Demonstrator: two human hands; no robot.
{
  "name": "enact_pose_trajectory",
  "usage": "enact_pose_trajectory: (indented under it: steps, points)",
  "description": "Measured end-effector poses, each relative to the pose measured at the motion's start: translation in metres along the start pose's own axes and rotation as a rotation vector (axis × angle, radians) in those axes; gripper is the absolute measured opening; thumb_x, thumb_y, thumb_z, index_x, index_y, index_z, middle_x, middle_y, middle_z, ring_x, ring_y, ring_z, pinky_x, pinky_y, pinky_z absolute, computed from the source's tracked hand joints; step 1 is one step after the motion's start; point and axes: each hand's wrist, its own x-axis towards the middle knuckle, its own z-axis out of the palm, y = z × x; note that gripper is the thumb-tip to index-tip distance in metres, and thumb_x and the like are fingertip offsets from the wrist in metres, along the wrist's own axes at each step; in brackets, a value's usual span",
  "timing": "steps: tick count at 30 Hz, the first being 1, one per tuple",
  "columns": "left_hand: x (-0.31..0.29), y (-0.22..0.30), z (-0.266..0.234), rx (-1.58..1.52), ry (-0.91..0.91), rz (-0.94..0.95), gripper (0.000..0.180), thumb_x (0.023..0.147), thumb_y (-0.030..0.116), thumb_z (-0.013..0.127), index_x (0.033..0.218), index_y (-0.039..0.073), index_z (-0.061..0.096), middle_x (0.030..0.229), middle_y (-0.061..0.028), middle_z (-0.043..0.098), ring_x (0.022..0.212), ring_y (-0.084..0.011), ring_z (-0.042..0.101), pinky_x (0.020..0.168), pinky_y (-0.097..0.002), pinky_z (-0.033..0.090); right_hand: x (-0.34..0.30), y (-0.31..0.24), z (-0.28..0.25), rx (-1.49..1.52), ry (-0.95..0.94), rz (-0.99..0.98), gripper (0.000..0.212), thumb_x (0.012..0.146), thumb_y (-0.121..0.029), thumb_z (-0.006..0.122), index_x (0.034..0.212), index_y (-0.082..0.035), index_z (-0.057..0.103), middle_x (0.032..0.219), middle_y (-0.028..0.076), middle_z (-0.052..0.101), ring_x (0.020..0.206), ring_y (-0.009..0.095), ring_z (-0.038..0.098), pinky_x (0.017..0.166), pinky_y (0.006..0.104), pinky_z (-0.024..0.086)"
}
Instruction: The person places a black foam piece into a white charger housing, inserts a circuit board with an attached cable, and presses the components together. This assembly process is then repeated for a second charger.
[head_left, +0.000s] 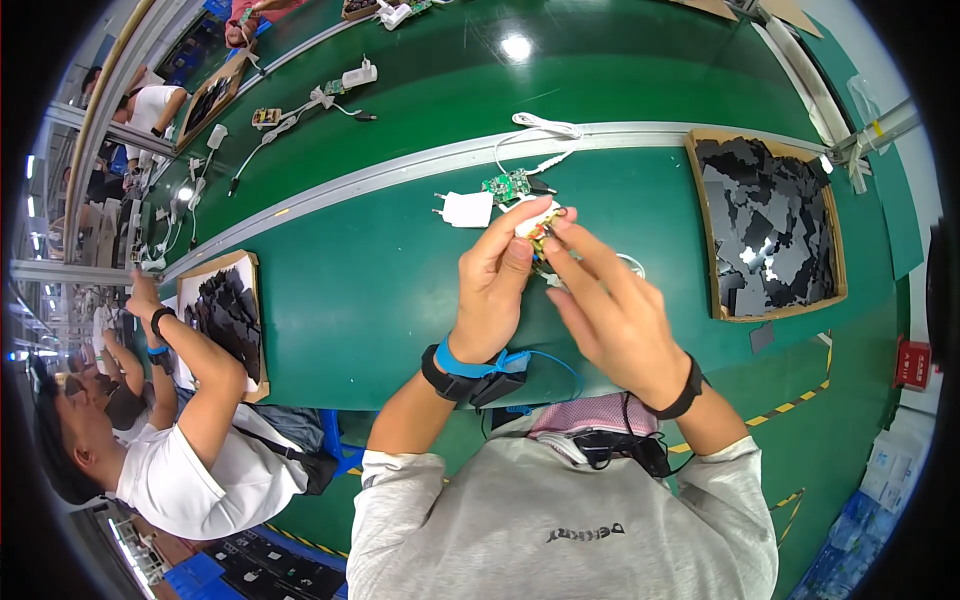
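Note:
Above the green bench top, both my hands meet around a small circuit board [541, 234] with colourful components and a white part. My left hand [488, 295] grips it between thumb and fingers. From the other side, the curled fingers of my right hand [625, 320] press on its edge and cover part of it. Just beyond my fingertips lies a white plug housing [466, 209] with two prongs. Beside it are a green circuit board [506, 186] and a looped white cable [548, 125]. Another bit of white cable [632, 265] shows behind my right hand.
A cardboard tray [841, 285] of black sheet pieces stands at the right, with one loose black piece [762, 337] near it. Another such tray [262, 350] is at the left, by a co-worker [200, 440]. A metal rail [390, 176] separates the bench from a green surface carrying chargers [357, 76].

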Motion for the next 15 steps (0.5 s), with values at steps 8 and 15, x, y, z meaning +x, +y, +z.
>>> enact_pose_trajectory:
  steps: [8,15]
  points:
    - [-0.004,0.006,0.007,0.196,-0.055,0.016,0.036,0.104,0.022,0.047,0.131,-0.001,0.056,0.121,-0.0127,0.064,0.109,-0.0159,0.059,0.094,-0.0275,0.045,0.019,0.020,-0.018,-0.004,0.099,-0.190,0.031,0.064,0.010,0.075,0.092,0.002,0.066,0.094,0.012,0.062,0.072,0.026,0.059,0.059,0.0340,0.049]
    - [-0.005,0.014,0.012,0.342,-0.069,0.043,0.034,0.104,0.021,0.046,0.129,0.000,0.058,0.118,-0.0089,0.065,0.097,-0.0130,0.059,0.086,-0.0236,0.045,0.019,0.020,-0.015,-0.057,0.108,-0.239,0.031,0.063,0.010,0.075,0.091,0.002,0.064,0.090,0.012,0.061,0.073,0.026,0.058,0.060,0.0361,0.049]
